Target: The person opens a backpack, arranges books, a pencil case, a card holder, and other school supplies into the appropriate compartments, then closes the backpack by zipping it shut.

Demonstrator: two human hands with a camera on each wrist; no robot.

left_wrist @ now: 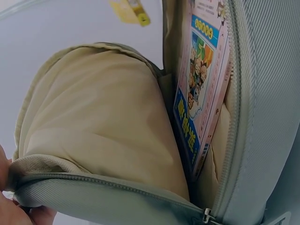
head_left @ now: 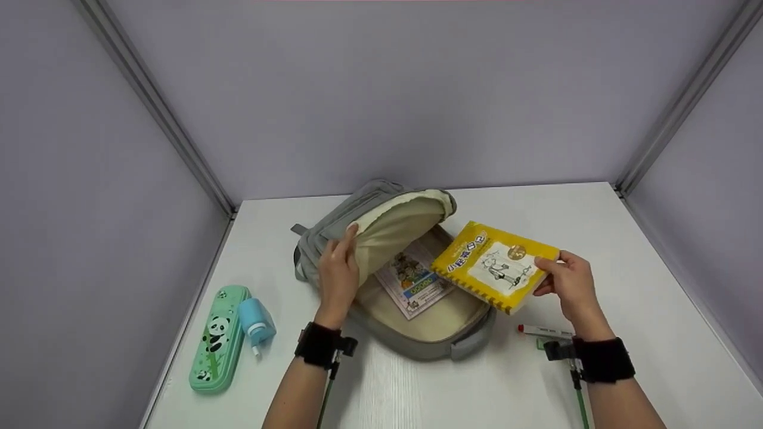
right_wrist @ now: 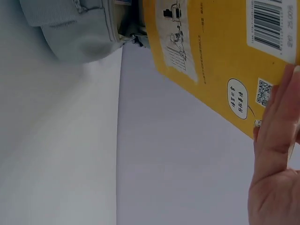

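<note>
Currently the left hand (head_left: 337,275) pinches the backpack (head_left: 334,229) flap up; the right hand (head_left: 569,281) grips the yellow book (head_left: 495,266) by its right edge, above the opening. Advised: level it, spine first, onto the comic book (head_left: 413,281) inside.

Soft, even light is falling from overhead, throwing only faint shadows beneath the backpack (head_left: 381,268) on the white desk (head_left: 626,250). The head view is bending at its edges; the wrist views are blurring close up.
</note>
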